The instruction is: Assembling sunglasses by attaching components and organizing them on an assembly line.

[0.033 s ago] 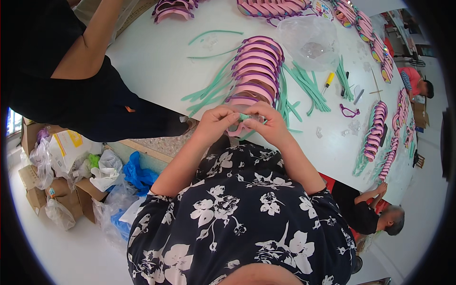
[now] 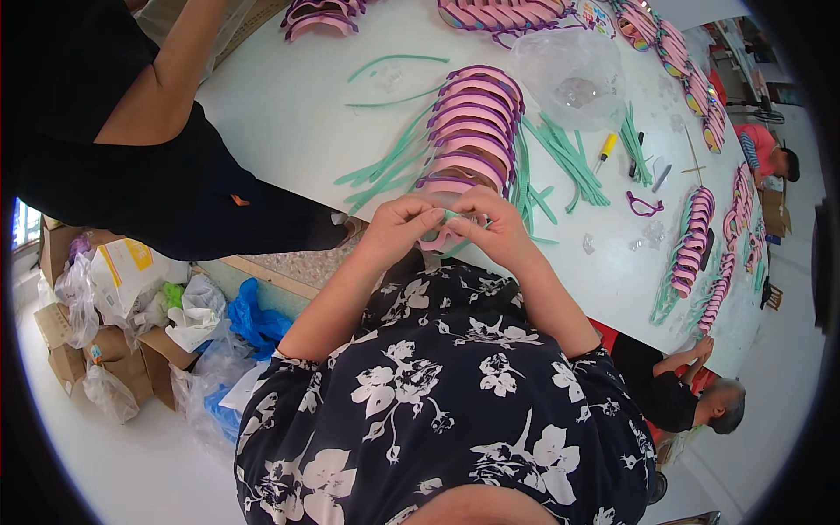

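Observation:
My left hand [image 2: 402, 227] and my right hand [image 2: 495, 231] meet close together at the near table edge. Thumbs and fingers of both pinch the end of a green strap [image 2: 450, 215]; a small clear piece also seems to be at the right fingertips. Just beneath the fingers shows part of a pink goggle frame [image 2: 430, 244], mostly hidden. Beyond my hands runs a row of nested pink goggles with purple edges [image 2: 472, 131]. Green straps [image 2: 398, 166] trail from its left side, and more hang along its right side.
Loose green straps [image 2: 569, 166], a yellow-handled screwdriver [image 2: 605, 150] and a clear plastic bag [image 2: 564, 74] lie right of the row. More goggles [image 2: 691, 241] are stacked farther right. A person in black [image 2: 175, 184] stands at the left, near boxes and plastic bags [image 2: 201, 315].
My fingers have shifted very slightly around the strap end, and less of its green shows between them. Everything else stays in place.

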